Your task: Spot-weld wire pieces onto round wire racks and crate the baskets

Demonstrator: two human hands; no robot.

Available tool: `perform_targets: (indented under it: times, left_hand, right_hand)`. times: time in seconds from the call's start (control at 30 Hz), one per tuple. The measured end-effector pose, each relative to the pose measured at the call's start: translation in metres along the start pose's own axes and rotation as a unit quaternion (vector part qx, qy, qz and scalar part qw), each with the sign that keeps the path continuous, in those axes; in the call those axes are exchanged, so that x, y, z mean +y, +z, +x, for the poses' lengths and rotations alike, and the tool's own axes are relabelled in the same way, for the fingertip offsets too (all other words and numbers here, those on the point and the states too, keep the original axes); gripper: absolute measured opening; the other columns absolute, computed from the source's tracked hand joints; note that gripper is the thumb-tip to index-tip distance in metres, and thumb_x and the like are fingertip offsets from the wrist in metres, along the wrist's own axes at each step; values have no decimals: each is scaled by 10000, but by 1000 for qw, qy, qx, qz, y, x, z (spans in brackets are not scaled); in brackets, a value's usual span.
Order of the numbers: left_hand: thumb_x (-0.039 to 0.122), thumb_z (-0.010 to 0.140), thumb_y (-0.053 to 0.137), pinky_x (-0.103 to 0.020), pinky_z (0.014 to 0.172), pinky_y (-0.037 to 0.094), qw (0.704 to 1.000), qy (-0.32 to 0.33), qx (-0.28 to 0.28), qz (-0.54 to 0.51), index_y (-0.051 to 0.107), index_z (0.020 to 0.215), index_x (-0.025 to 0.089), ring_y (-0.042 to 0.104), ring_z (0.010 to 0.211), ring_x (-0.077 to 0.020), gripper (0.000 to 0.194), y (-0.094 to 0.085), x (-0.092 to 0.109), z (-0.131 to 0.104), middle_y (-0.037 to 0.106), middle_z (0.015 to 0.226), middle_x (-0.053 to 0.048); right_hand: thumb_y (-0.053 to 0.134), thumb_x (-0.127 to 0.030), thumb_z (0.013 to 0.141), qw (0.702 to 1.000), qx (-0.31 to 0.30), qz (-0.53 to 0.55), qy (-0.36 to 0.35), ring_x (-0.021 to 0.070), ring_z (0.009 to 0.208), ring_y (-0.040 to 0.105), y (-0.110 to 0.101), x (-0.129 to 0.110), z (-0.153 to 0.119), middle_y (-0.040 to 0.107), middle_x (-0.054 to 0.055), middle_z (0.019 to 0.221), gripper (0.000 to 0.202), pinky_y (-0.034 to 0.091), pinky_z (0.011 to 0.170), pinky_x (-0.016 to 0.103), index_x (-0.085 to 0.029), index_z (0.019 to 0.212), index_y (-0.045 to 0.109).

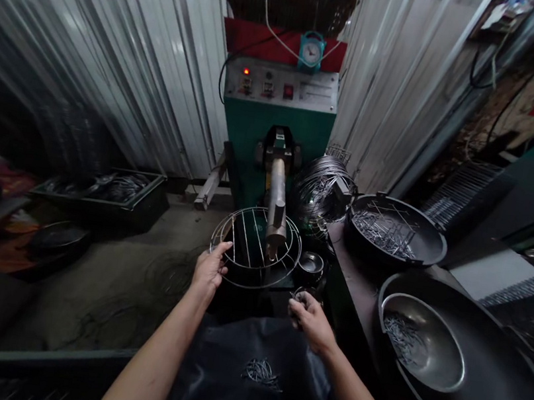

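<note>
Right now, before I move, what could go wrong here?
Your left hand is at the rim of the wire rack, near the metal rod, so its fingers might get pinched or knocked if either moves. The loose wire pieces lying on the dark cloth over your lap could slide off if you shift.

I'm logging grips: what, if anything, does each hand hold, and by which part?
The left hand holds the rack by its left rim. The right hand seems to pinch wires; exactly where is unclear.

No txt I can read from my end, labels on ctrl panel [280, 95] too blurry, clock [311, 52] dial too sm., wht tag [280, 136] on blk machine head [278, 155] illegible.
</note>
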State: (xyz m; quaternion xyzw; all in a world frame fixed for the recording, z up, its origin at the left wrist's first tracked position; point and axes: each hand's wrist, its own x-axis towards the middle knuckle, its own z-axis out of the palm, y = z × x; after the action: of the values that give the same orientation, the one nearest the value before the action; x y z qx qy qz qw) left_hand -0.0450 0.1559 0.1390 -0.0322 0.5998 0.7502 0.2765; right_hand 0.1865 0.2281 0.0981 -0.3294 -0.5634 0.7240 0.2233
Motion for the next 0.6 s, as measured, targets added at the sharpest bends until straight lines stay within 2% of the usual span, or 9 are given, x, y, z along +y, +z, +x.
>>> perform_targets:
  times: [0.13,0.27,0.4,0.6]
  left_hand:
    - [342,417,743,-178,349,157,1000,-1,4,4,392,615,189,221,362,-21,431,0,0,-1,279,435,128]
    - [351,418,736,-178,348,165,1000,0,-6,2,397,619,189,211,362,-19,426,2,1,-5,266,432,131]
    - [391,424,720,-183,347,171,1000,7,-4,7,372,603,197,211,352,-19,436,4,-1,-5,252,436,133]
    - [362,436,729,-181,350,156,1000,20,7,-8,405,641,192,204,356,-22,420,2,-3,-3,263,435,133]
  right_hand:
    - [610,-466,706,999,5,48,-1,60,442,439,5,-9,1,547,-23,647,330,272,399,170,-174,788,478]
    - [580,-443,736,991,31,79,-105,94,522,530,20,-25,12,593,12,743,330,363,440,191,-183,926,504]
    - [501,-412,795,981,42,-9,-188,136,623,603,38,-23,25,636,54,880,244,425,488,222,-194,904,505]
    - [426,-321,844,963,45,-157,-214,117,527,572,45,-10,37,634,23,770,167,461,551,252,-196,894,525]
